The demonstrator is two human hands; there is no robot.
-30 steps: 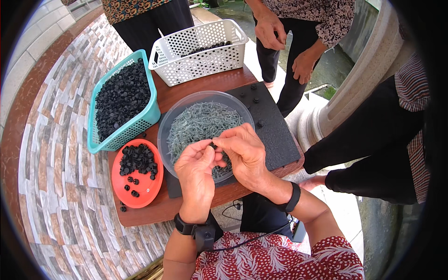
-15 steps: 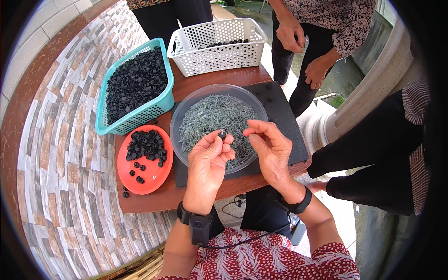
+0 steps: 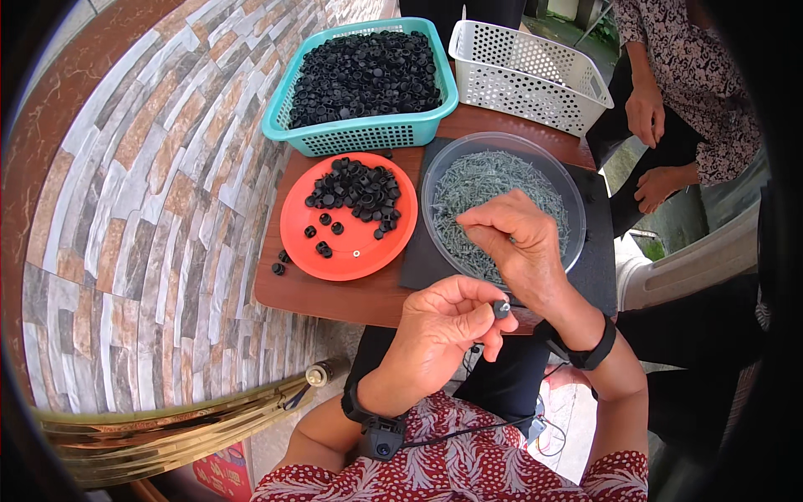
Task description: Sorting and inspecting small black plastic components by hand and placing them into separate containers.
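Observation:
My left hand (image 3: pixel 435 339) pinches a small black plastic cap (image 3: pixel 501 309) between thumb and fingers, in front of the table edge. A shiny metal bit shows in the cap's end. Over the clear plastic bowl (image 3: pixel 432 201) my right hand (image 3: pixel 531 251) is closed in a pinch, fingertips pointing left; whatever they hold, if anything, is too small to make out. Grey-green screws (image 3: pixel 493 171) fill the bowl in a loose heap. Left of it, an orange-red plate (image 3: pixel 322 259) carries a pile of black caps (image 3: pixel 355 188), with several lying apart from the pile.
Behind the plate stands a teal basket (image 3: pixel 364 132) heaped with black caps. A white perforated basket (image 3: pixel 527 88) is at the back right. The bowl rests on a black mat (image 3: pixel 416 272) on the brown table (image 3: pixel 351 303). Another person's hands (image 3: pixel 646 113) are at the right.
The view has shifted, so the table sits farther right. My left hand has drawn back from over the bowl with the cap; my right hand has moved its pinched fingers over the screws.

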